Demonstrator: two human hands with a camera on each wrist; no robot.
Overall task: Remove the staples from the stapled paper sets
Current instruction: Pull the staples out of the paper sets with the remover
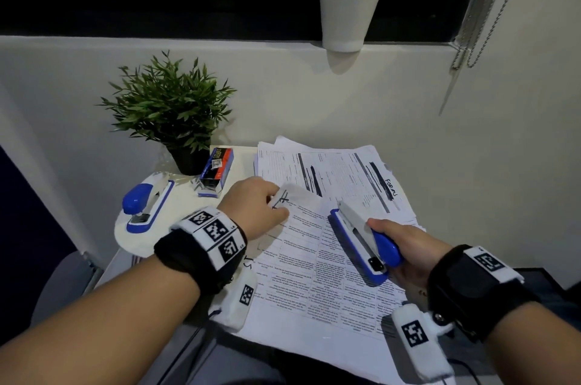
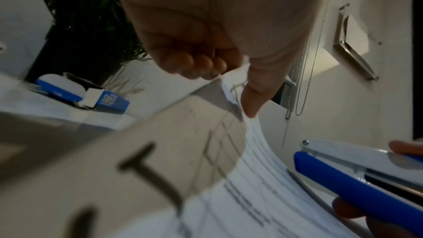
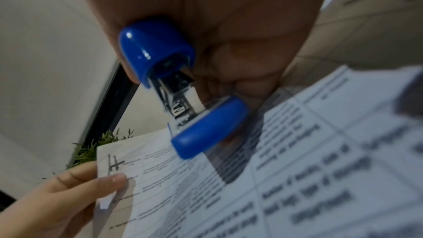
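A printed paper set (image 1: 314, 265) lies across the small table, over a pile of other forms (image 1: 342, 177). My left hand (image 1: 261, 205) pinches its top-left corner (image 1: 294, 196), thumb on top by a handwritten mark (image 3: 113, 165), and lifts that corner slightly (image 2: 233, 90). My right hand (image 1: 408, 255) grips a blue and white stapler (image 1: 361, 246) by its rear end, held over the page to the right of the corner, nose pointing toward it (image 2: 343, 175). The rear of the stapler (image 3: 178, 86) shows between my fingers. No staple is visible.
A second blue and white stapler (image 1: 147, 205) lies on a white round pad at the left. A blue staples box (image 1: 217, 170) and a potted plant (image 1: 169, 111) stand behind it. A white cup (image 1: 345, 19) sits on the sill, blind cords (image 1: 478, 13) hang at right.
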